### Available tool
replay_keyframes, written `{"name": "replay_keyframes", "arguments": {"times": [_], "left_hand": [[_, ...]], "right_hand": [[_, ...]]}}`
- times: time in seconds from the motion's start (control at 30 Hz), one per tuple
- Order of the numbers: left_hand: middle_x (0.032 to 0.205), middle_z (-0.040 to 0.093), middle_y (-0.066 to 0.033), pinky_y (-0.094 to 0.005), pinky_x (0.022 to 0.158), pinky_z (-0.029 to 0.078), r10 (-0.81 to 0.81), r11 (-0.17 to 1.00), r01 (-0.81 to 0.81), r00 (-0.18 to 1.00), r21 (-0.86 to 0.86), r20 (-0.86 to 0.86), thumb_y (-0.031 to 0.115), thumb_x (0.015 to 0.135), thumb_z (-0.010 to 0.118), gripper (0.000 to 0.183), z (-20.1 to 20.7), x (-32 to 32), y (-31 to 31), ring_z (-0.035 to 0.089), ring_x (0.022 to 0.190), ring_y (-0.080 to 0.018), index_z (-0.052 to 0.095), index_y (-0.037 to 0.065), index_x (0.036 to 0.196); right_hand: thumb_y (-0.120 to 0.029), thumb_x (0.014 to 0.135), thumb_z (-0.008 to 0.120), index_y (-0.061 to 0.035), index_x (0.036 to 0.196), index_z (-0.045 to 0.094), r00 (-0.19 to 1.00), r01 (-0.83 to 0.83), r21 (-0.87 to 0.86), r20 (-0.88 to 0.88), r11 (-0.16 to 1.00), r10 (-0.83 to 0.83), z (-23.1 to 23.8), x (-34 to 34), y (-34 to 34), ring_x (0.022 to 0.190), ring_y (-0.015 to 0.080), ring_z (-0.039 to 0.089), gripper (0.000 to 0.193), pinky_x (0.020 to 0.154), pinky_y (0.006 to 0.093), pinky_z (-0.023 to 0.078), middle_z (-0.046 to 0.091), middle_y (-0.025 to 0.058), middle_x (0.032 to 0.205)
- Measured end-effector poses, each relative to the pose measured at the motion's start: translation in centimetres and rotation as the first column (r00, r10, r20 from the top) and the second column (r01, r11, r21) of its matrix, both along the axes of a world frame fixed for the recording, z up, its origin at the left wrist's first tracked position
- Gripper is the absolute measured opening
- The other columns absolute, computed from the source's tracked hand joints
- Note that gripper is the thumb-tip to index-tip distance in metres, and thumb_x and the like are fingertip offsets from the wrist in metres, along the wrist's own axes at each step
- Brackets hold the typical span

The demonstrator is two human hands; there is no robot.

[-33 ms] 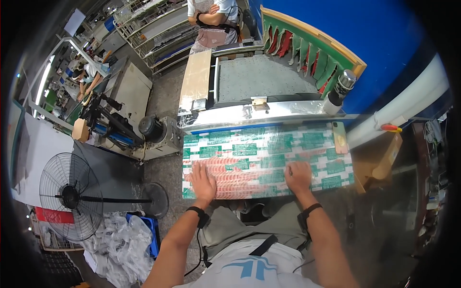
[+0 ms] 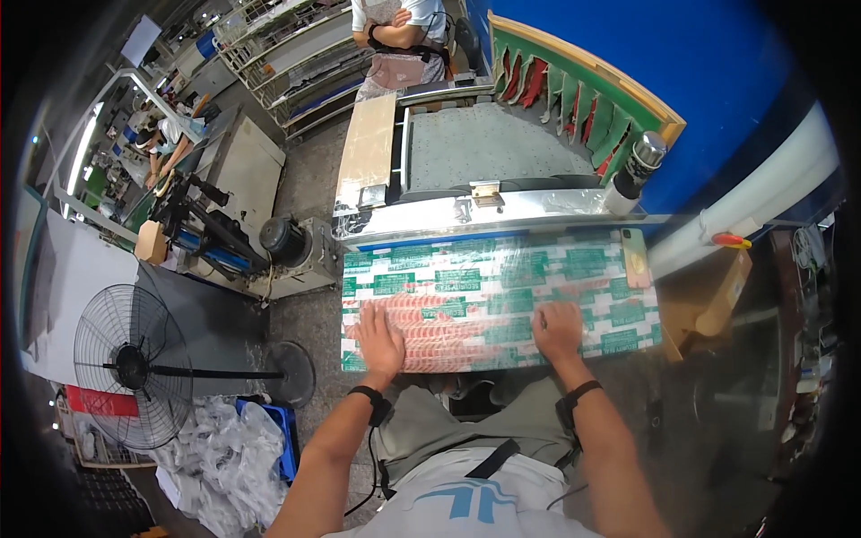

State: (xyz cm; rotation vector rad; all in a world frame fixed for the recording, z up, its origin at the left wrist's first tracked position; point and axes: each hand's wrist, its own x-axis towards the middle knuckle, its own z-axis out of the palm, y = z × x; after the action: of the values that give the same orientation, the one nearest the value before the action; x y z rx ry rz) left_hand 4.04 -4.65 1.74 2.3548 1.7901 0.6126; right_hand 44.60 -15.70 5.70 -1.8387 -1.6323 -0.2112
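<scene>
Though atop the patterned table [image 2: 466, 316], right hand [image 2: 558, 332] with fingers [image 2: 548, 314] partly hidden.

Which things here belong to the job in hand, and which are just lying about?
Apparently in use: patterned tabletop, under the left hand and right hand.

Apparently just about: phone on the tabletop, metal-capped flask, standing fan, heaped clear plastic.

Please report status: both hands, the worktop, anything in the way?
Left hand flat; right hand loosely curled; both on shiny worktop patterned green, white and red. Pale rectangular phone at far right corner, apart from hands.
</scene>
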Motion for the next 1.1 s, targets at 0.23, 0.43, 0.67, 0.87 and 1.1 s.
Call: {"name": "replay_keyframes", "arguments": {"times": [0.23, 0.43, 0.67, 0.87, 1.1], "left_hand": [[0.172, 0.033, -0.0291, -0.0678, 0.129, 0.02, -0.034, 0.999, 0.035, 0.999, -0.029, 0.006, 0.018, 0.097, 0.061, 0.067, -0.4, 0.7, -0.9, 0.03, 0.16, -0.0484, 0.043, 0.0, 0.159], [0.169, 0.042, -0.0289, -0.0623, 0.131, 0.02, -0.016, 0.994, 0.026, 0.996, 0.109, -0.092, 0.019, 0.098, 0.062, 0.068, -4.0, -2.0, 1.0, 0.036, 0.159, -0.0459, 0.047, -0.002, 0.16], [0.167, 0.043, -0.0297, -0.061, 0.129, 0.024, -0.075, 0.982, 0.081, 0.996, 0.168, -0.039, 0.015, 0.101, 0.059, 0.062, -1.2, -0.7, 1.6, 0.038, 0.156, -0.0479, 0.047, -0.004, 0.159], [0.168, 0.04, -0.0319, -0.0643, 0.13, 0.02, -0.026, 0.998, 0.028, 0.999, 0.06, -0.025, 0.018, 0.095, 0.061, 0.066, -2.7, -0.8, 0.1, 0.034, 0.158, -0.0486, 0.049, -0.005, 0.156], [0.173, 0.032, -0.0286, -0.0652, 0.131, 0.02, 0.08, 0.995, -0.079, 0.997, -0.053, -0.001, 0.023, 0.096, 0.061, 0.07, -0.5, 1.0, -0.5, 0.028, 0.162, -0.0467, 0.045, -0.001, 0.159]], "right_hand": [[-0.015, 0.088, 0.073, -0.0112, 0.089, 0.067, 1.0, 0.01, -0.052, -0.005, 0.999, -0.01, -0.7, 0.3, -2.0, 0.089, 0.0323, 0.065, 0.007, 0.094, 0.0483, 0.049, 0.065, 0.0073, 0.09], [-0.021, 0.088, 0.073, -0.0132, 0.1, 0.07, 1.0, -0.018, -0.06, 0.022, 0.998, 0.019, -3.1, 0.6, -0.2, 0.096, 0.0329, 0.065, 0.015, 0.096, 0.0524, 0.048, 0.068, 0.0094, 0.095], [-0.023, 0.091, 0.07, -0.0132, 0.093, 0.066, 1.0, 0.022, -0.007, 0.005, 1.0, -0.022, -1.6, 0.5, 0.8, 0.097, 0.0316, 0.065, 0.011, 0.099, 0.0492, 0.048, 0.067, 0.0087, 0.095], [-0.023, 0.088, 0.073, -0.0145, 0.102, 0.069, 1.0, -0.018, -0.049, 0.017, 0.999, 0.018, -3.6, 1.2, -0.9, 0.099, 0.0336, 0.065, 0.017, 0.1, 0.0535, 0.047, 0.066, 0.0085, 0.097], [-0.014, 0.09, 0.07, -0.0104, 0.093, 0.067, 0.999, 0.017, -0.059, 0.035, 0.998, -0.015, -1.4, 0.5, -2.0, 0.095, 0.0343, 0.062, 0.006, 0.098, 0.0501, 0.047, 0.064, 0.0099, 0.093]]}}
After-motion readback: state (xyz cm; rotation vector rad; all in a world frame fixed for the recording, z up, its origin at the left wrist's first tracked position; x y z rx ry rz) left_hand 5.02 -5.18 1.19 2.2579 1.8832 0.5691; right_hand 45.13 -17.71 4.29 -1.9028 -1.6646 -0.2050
